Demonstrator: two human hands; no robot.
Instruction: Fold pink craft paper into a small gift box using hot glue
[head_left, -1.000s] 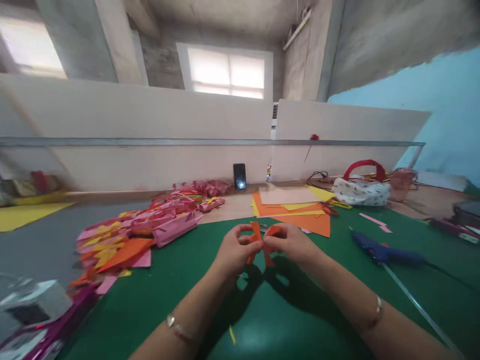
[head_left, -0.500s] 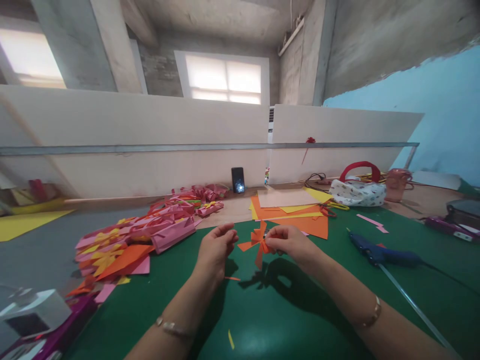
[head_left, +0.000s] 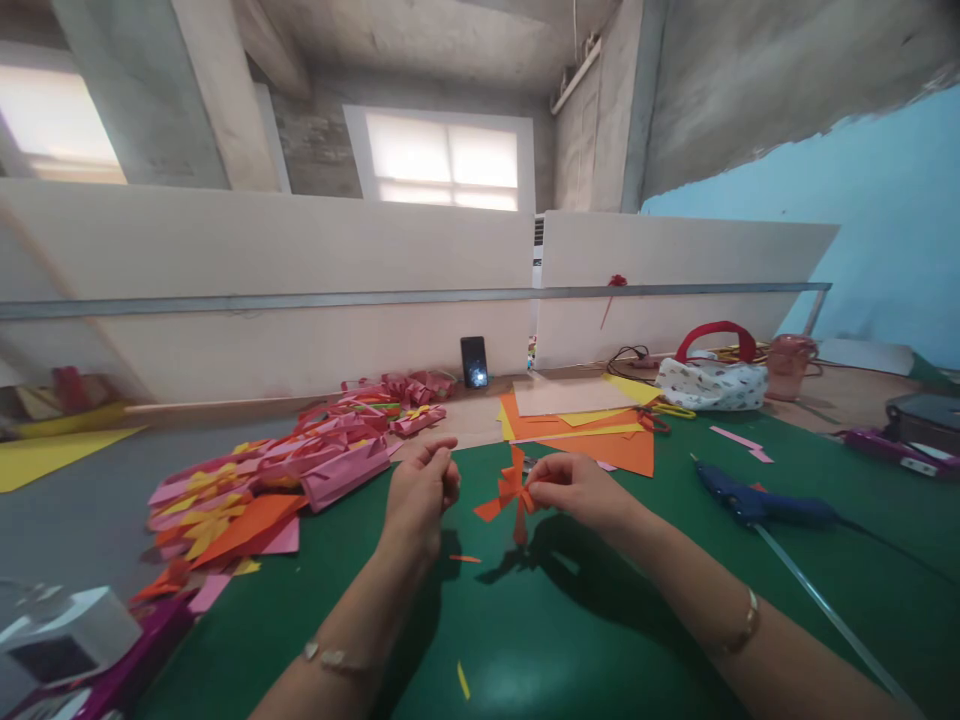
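Observation:
My right hand [head_left: 574,487] pinches an orange paper bow [head_left: 508,492] at its middle and holds it just above the green mat [head_left: 525,620]. A short way left of the bow, my left hand [head_left: 420,490] hovers with its fingers curled loosely; whether they hold anything is hidden. A thin orange paper sliver [head_left: 465,558] lies on the mat below the two hands. Both wrists wear bracelets.
A heap of pink, orange and yellow paper bows [head_left: 277,475] lies at the left. Stacked orange and yellow sheets [head_left: 592,425] sit behind the hands. A blue glue gun [head_left: 757,505] lies at the right. A phone [head_left: 473,361], a bag [head_left: 712,380] and a cup [head_left: 795,365] stand farther back.
My left hand has let go of the orange bow and drawn away to the left. My right hand now holds the bow alone, slightly lower. An orange sliver has dropped onto the mat.

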